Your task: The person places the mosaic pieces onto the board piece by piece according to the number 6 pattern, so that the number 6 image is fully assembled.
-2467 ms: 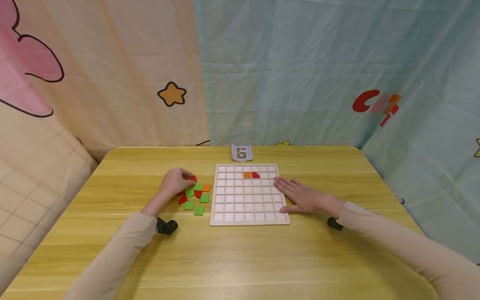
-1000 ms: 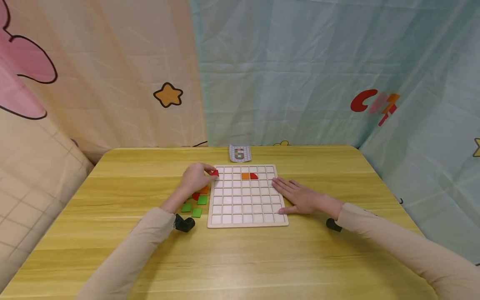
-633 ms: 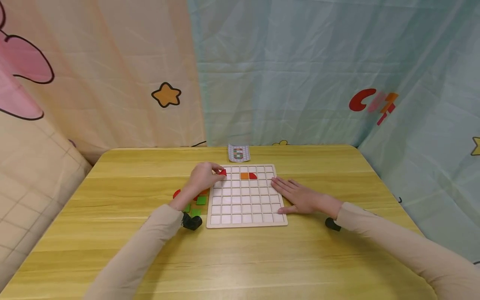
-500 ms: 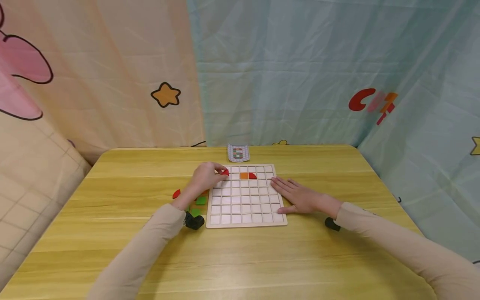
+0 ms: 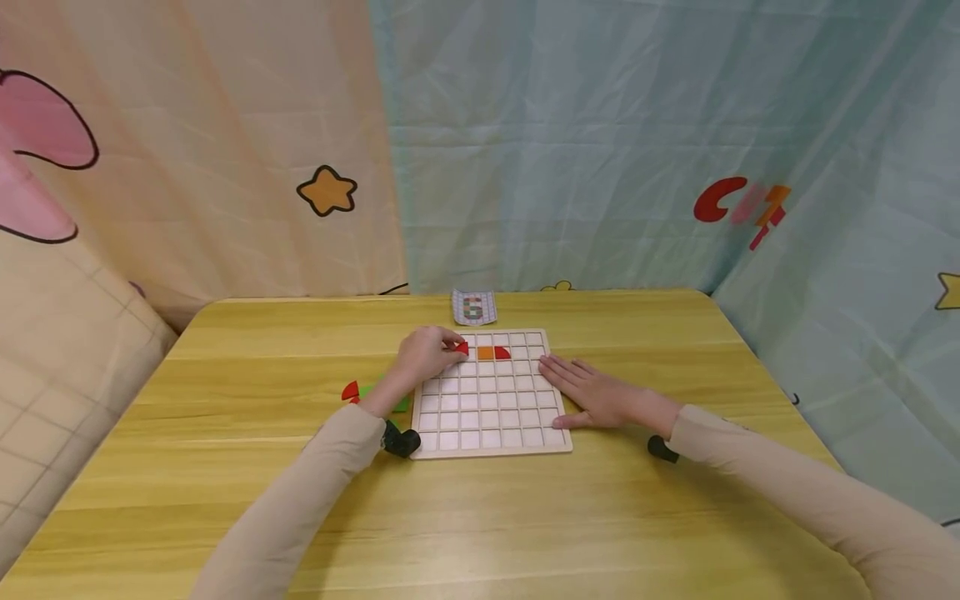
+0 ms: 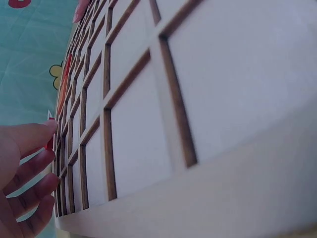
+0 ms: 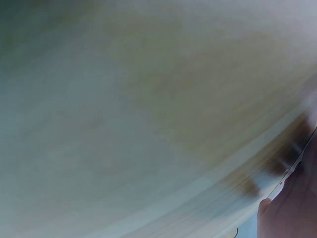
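The left hand (image 5: 426, 354) is pinching a small red piece (image 5: 462, 348) in a narrow grip between thumb and fingers. The fingertips are covering part of it, so its full outline is escaping view. It is sitting over the grid board (image 5: 490, 398) toward 11 o'clock, just beside an orange square (image 5: 486, 353) at that square's 9 o'clock; whether it is touching the board, I cannot tell. A red quarter-round (image 5: 502, 353) is lying at the square's 3 o'clock. The right hand (image 5: 596, 396) is resting at the board's 3 o'clock, its grip spread wide, fingers and thumb touching the edge.

At 9 o'clock, the left forearm is hiding some loose pieces; a red wedge (image 5: 350, 390) and green tiles (image 5: 402, 405) are showing beside it. A card (image 5: 473, 308) is lying on the table (image 5: 510, 517) beyond the board's 12 o'clock, its coloured figure looking too small to read closely.

The left wrist view is revealing the bent lower fingers, hard to see from the head, and is turning the held piece into an edge-on sliver. The right hand's fingertips are being cut off there at 11 o'clock. The right wrist view is blurring into a pale surface, with part of that hand entering at 4 o'clock.
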A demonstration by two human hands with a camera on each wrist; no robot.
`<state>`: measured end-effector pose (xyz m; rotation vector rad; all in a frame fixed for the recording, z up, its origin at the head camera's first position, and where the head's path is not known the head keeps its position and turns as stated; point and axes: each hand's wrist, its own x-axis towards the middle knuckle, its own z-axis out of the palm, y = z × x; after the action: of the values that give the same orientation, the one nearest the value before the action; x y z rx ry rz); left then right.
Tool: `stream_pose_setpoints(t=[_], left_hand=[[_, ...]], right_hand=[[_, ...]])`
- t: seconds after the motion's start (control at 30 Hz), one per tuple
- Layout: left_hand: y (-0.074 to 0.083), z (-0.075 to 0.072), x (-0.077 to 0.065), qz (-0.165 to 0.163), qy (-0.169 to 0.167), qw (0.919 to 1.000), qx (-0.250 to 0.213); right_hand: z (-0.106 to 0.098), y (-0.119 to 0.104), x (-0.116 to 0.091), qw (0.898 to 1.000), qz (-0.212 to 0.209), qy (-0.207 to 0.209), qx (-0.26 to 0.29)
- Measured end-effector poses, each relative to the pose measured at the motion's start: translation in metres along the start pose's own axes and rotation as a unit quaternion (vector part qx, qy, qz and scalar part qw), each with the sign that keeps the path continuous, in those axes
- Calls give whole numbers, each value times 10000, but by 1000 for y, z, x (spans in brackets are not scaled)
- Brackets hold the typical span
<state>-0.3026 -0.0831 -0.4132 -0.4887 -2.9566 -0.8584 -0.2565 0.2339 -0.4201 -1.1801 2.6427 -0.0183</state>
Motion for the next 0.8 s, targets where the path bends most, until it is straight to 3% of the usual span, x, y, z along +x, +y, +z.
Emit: stream_pose_setpoints(t=[0.57, 0.8], left_hand=[[6, 5, 9, -180, -331, 9993, 44], [4, 6, 10, -104, -379, 9992, 31]], right_hand=[[0, -1, 0, 9999, 34, -56, -93], [1, 1, 0, 9999, 77, -52, -66]])
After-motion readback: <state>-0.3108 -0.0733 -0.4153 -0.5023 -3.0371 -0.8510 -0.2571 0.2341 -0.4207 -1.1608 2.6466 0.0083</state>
